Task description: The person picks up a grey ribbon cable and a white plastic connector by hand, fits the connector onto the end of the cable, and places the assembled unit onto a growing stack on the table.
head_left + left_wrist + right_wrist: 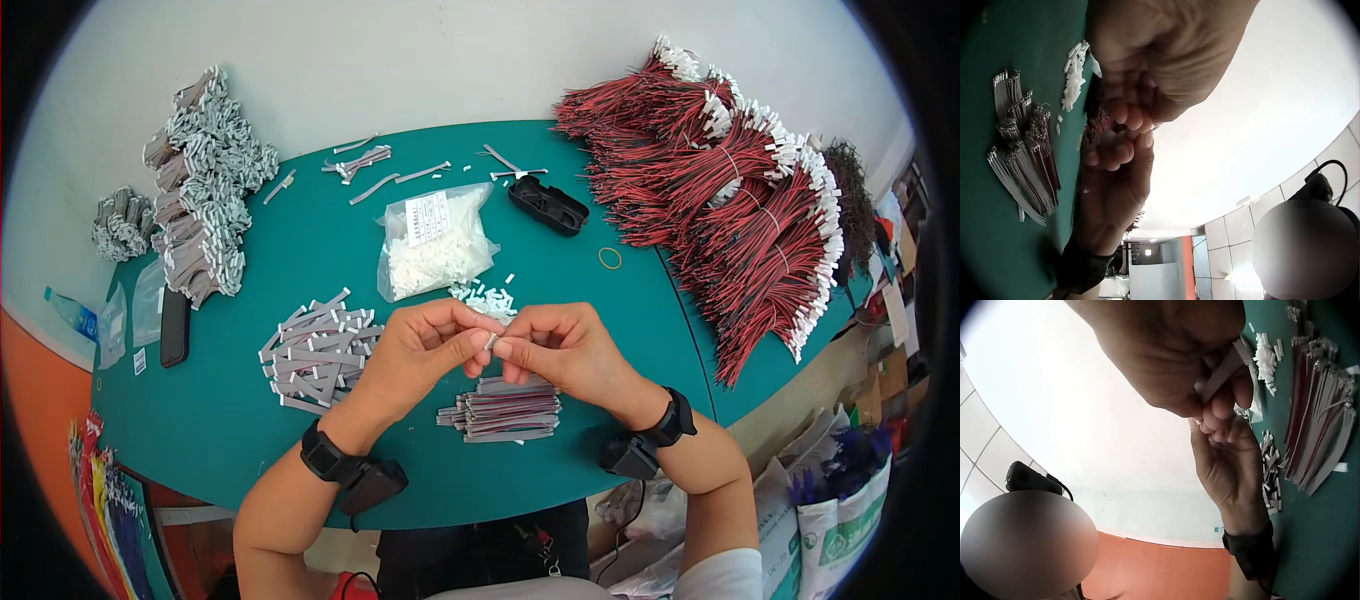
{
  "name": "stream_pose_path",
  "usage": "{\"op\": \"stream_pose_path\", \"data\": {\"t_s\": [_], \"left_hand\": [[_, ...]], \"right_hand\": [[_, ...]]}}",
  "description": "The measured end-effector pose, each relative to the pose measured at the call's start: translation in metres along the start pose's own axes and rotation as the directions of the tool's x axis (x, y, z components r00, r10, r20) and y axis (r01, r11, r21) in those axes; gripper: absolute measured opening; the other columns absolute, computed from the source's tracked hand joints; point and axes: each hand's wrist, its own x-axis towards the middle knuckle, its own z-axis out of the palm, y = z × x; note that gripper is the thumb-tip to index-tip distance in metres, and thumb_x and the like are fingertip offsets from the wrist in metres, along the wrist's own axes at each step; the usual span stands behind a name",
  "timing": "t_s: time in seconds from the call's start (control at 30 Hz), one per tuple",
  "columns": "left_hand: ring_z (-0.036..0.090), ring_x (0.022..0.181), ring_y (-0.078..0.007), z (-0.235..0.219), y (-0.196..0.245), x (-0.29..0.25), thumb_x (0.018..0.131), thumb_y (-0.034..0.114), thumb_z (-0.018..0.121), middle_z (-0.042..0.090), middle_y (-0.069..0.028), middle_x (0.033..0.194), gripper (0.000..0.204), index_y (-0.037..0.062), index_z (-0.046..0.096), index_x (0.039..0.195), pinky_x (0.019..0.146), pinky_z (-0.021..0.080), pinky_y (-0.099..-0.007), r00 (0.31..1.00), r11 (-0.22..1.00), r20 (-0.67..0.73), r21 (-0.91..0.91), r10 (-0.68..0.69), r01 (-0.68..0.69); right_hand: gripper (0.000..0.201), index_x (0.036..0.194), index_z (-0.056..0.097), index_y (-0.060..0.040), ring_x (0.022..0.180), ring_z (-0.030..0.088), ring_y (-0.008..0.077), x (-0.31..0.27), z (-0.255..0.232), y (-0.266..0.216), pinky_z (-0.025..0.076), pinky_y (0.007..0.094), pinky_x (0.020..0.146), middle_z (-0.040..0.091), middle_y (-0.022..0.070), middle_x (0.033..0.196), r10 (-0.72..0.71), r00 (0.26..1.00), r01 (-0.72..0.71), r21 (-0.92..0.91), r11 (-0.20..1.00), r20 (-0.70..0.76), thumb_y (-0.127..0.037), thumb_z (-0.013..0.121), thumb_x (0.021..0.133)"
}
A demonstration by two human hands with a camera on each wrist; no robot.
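Both hands meet over the front of the table, fingertips together. The right hand (565, 345) holds a short grey ribbon cable (1222, 378), which runs across its fingers and has a white connector at its outer end. Thumb and forefinger of the left hand (420, 345) pinch a small white connector (491, 341) at the cable's other end, mostly hidden by fingertips. Just below the hands lies a stack of grey ribbon cables (500, 410). Loose white connector housings (485, 299) are heaped just beyond the fingers.
Grey cables with white ends (318, 355) lie left of the hands. Behind stand a bag of white housings (437, 245) and an open black case (548, 205). Bundled red-black wires (720, 190) fill the right; connector-ended cables (205, 190) pile up at left, near a black phone (175, 328).
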Motion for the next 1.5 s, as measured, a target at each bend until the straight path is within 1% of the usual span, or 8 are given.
{"op": "stream_pose_path", "data": {"t_s": [0.13,0.33,0.47,0.77,0.97,1.17,1.33,1.5], "left_hand": [[0.057,0.068,-0.0102,0.004,0.001,-0.001,0.086,0.005,0.061,0.063,-0.0063,0.083,0.012,-0.0026,0.062,0.095,0.063,0.047,-0.0231,0.999,1.0,-0.039,0.021,0.015,-0.015],[0.055,0.075,-0.0067,0.006,-0.004,-0.003,0.088,0.006,0.059,0.064,-0.0052,0.09,0.012,-0.002,0.061,0.097,0.068,0.047,-0.0222,0.988,0.972,-0.036,0.189,0.149,-0.139],[0.054,0.077,-0.0071,0.008,-0.004,-0.004,0.089,0.007,0.058,0.063,-0.0049,0.09,0.014,-0.0019,0.061,0.099,0.07,0.046,-0.0227,0.989,0.975,-0.045,0.181,0.14,-0.13],[0.054,0.077,-0.0074,0.006,-0.002,-0.003,0.09,0.01,0.058,0.063,-0.005,0.091,0.017,-0.0013,0.06,0.103,0.07,0.046,-0.0227,0.994,0.981,-0.013,0.163,0.109,-0.105],[0.054,0.077,-0.0073,0.007,-0.005,-0.004,0.09,0.009,0.057,0.063,-0.0049,0.092,0.017,-0.0009,0.06,0.103,0.07,0.046,-0.0225,0.992,0.979,-0.017,0.168,0.122,-0.117],[0.054,0.076,-0.0068,0.008,-0.006,-0.002,0.091,0.01,0.056,0.062,-0.0046,0.09,0.017,-0.0003,0.058,0.104,0.069,0.045,-0.022,0.992,0.978,-0.022,0.171,0.126,-0.121],[0.05,0.071,-0.0058,0.011,0.003,-0.001,0.096,0.019,0.048,0.058,-0.0019,0.079,0.02,0.001,0.056,0.099,0.063,0.042,-0.0206,0.992,0.973,-0.032,0.202,0.119,-0.11],[0.04,0.061,-0.0082,0.003,0.002,-0.002,0.099,0.031,0.039,0.043,0.0,0.065,0.033,0.0029,0.048,0.085,0.055,0.034,-0.0239,0.989,0.837,0.029,0.529,0.145,-0.138]], "right_hand": [[0.015,0.081,0.061,-0.0014,0.059,0.054,0.0025,-0.001,0.0,0.0,0.043,0.017,0.055,0.061,-0.0003,0.067,0.004,1.0,-0.004,0.004,1.0,0.006,-0.014,0.061,0.088],[0.015,0.081,0.061,-0.002,0.058,0.054,0.0028,-0.001,0.001,0.002,0.042,0.0173,0.053,0.061,-0.0001,0.066,0.02,1.0,-0.021,0.012,1.0,0.003,-0.015,0.061,0.088],[0.015,0.08,0.061,-0.0025,0.058,0.054,0.0028,0.0,0.002,-0.002,0.041,0.0174,0.052,0.061,-0.0002,0.065,0.071,0.998,-0.07,0.056,0.996,-0.002,-0.015,0.06,0.089],[0.015,0.08,0.061,-0.003,0.056,0.053,0.0029,-0.001,0.001,0.001,0.04,0.0169,0.049,0.06,-0.0001,0.064,0.023,0.999,-0.023,0.012,1.0,-0.03,-0.015,0.06,0.089],[0.016,0.079,0.06,-0.0032,0.056,0.053,0.0031,0.001,0.001,-0.001,0.041,0.0172,0.05,0.059,-0.0001,0.063,0.104,0.995,-0.104,0.089,0.991,0.006,-0.016,0.06,0.089],[0.016,0.079,0.06,-0.0033,0.054,0.049,0.0013,0.001,0.002,0.007,0.036,0.017,0.048,0.058,-0.002,0.063,-0.01,1.0,0.01,-0.001,1.0,-0.029,-0.016,0.059,0.089],[0.015,0.081,0.06,-0.0024,0.053,0.043,-0.0002,0.0,0.002,0.003,0.031,0.0175,0.046,0.052,-0.0049,0.06,-0.005,0.998,0.002,-0.045,0.999,-0.06,-0.014,0.057,0.09],[0.013,0.083,0.059,-0.0015,0.053,0.038,-0.0007,-0.001,0.006,0.004,0.03,0.0177,0.046,0.044,-0.007,0.06,-0.03,0.998,0.029,-0.018,0.999,-0.052,-0.012,0.057,0.09]]}}
